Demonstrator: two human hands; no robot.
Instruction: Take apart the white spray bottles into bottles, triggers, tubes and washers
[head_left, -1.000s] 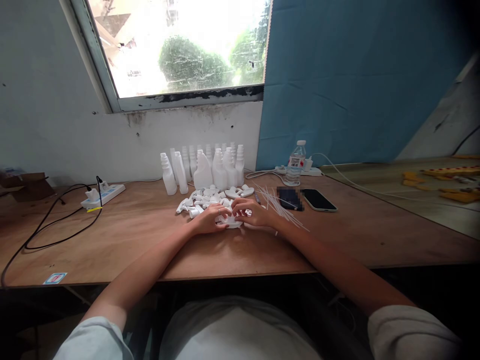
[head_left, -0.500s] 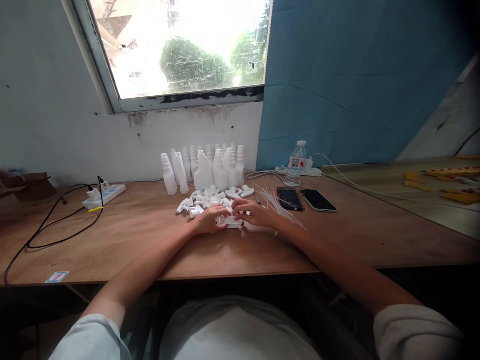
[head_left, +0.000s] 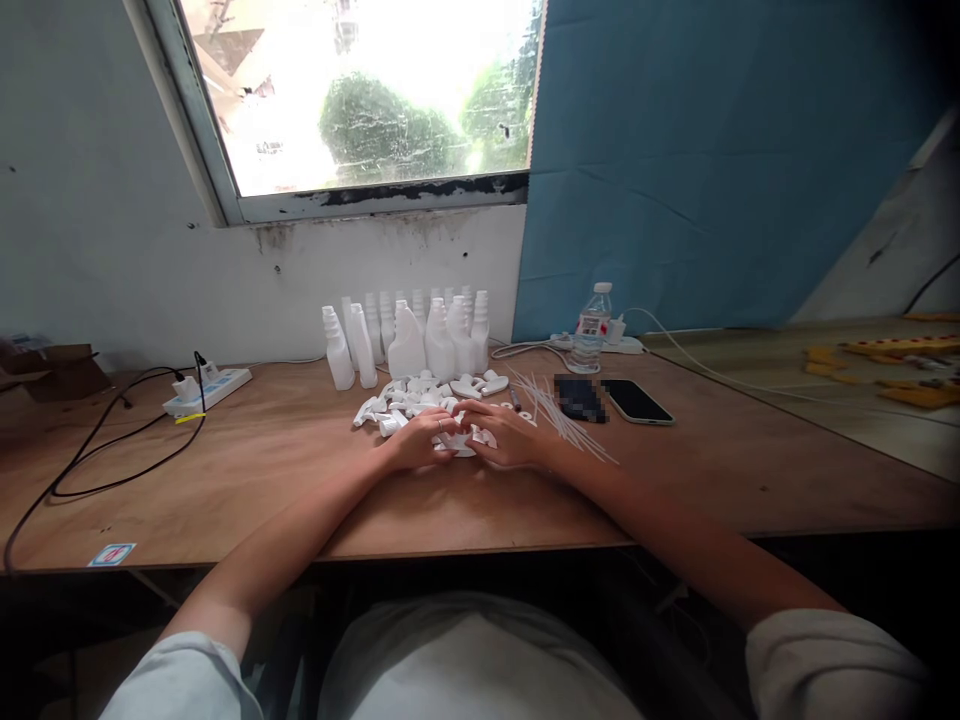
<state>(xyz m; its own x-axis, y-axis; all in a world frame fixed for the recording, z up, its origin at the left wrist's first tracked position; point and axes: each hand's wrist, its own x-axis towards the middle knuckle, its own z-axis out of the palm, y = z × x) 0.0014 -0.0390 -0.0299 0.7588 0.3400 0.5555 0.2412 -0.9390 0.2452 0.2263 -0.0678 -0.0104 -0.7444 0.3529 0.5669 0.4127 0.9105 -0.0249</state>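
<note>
Between my two hands is a white plastic trigger spray head [head_left: 457, 451], low over the near side of the pile. My left hand [head_left: 421, 439], with a ring on one finger, is closed around its left side. My right hand [head_left: 513, 437] curls over the right side, thumb below and fingers on top, its fingertips close to the left ones. The fingers cover most of the piece. Just beyond lies a heap of loose white spray heads [head_left: 409, 394].
Several white spray bottles [head_left: 407, 343] stand behind the heap. Thin white tubes [head_left: 566, 425], a dark marker [head_left: 515, 398], a blurred dark item [head_left: 580, 398], a phone [head_left: 639, 401] and a water bottle [head_left: 592, 335] are to the right. A power strip [head_left: 208, 391] with black cables lies left.
My right hand has shifted slightly left, its fingers reaching further over the spray head towards my left hand. My left hand has hardly moved.
</note>
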